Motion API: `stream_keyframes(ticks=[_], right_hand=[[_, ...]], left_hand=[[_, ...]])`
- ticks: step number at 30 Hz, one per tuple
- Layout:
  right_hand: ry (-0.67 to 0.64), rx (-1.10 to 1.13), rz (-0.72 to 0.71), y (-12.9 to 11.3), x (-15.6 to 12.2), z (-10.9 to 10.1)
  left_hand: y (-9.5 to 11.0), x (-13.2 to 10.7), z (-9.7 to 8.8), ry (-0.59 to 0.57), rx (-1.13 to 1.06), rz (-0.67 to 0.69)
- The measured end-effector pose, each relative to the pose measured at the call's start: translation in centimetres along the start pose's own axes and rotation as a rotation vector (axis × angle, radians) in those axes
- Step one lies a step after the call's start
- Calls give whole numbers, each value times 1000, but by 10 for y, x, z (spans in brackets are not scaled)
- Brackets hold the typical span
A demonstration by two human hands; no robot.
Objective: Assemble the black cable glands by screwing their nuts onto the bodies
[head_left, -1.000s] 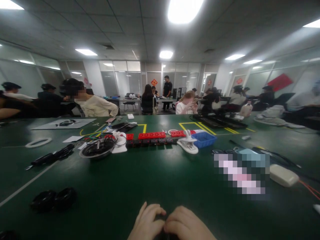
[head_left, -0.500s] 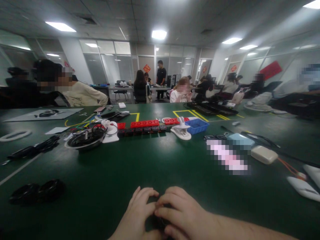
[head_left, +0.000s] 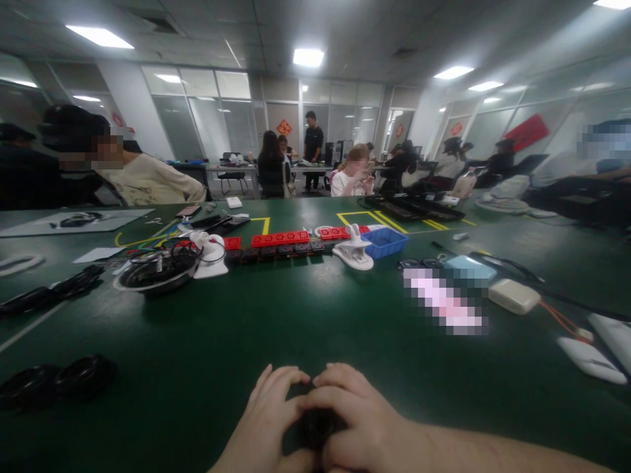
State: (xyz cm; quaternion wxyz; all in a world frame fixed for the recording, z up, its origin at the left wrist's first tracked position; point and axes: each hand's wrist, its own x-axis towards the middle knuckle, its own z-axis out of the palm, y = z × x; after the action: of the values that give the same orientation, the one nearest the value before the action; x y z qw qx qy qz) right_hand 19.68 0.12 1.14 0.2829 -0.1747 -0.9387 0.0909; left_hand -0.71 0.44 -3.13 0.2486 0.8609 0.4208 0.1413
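Note:
Both my hands rest together at the near edge of the green table (head_left: 315, 328). My left hand (head_left: 269, 417) has its fingers curled, with the fingertips touching a small dark object (head_left: 315, 427). My right hand (head_left: 357, 417) wraps over the same dark object from the right. Most of that object is hidden between my fingers, so I cannot name it. The two hands touch each other at the fingertips.
Two black round parts (head_left: 54, 381) lie at the near left. Farther off are a bowl of cables (head_left: 158, 269), a row of red and black blocks (head_left: 280, 244), a blue basket (head_left: 384, 242), a white clip stand (head_left: 353, 249), and white devices (head_left: 513, 295) on the right. People sit at the tables behind.
My view has tilted down and a little left, so my hands and right forearm show more fully. The right hand has closed further over the dark object.

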Motion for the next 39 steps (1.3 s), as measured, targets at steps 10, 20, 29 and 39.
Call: stream_keyframes(ticks=[10,20,29,39], right_hand=[[10,-114,230,-3,-1,1],[-16,-90,259,-9,5,13],[3,98,243,-8,5,8],[-74,-17,195,-5,0,7]], left_hand=[[9,2,-2,42,-1,-35],[14,2,-2,49,12,-63],[17,-1,-2,90,-3,-61],[18,-1,-3,86,27,-82]])
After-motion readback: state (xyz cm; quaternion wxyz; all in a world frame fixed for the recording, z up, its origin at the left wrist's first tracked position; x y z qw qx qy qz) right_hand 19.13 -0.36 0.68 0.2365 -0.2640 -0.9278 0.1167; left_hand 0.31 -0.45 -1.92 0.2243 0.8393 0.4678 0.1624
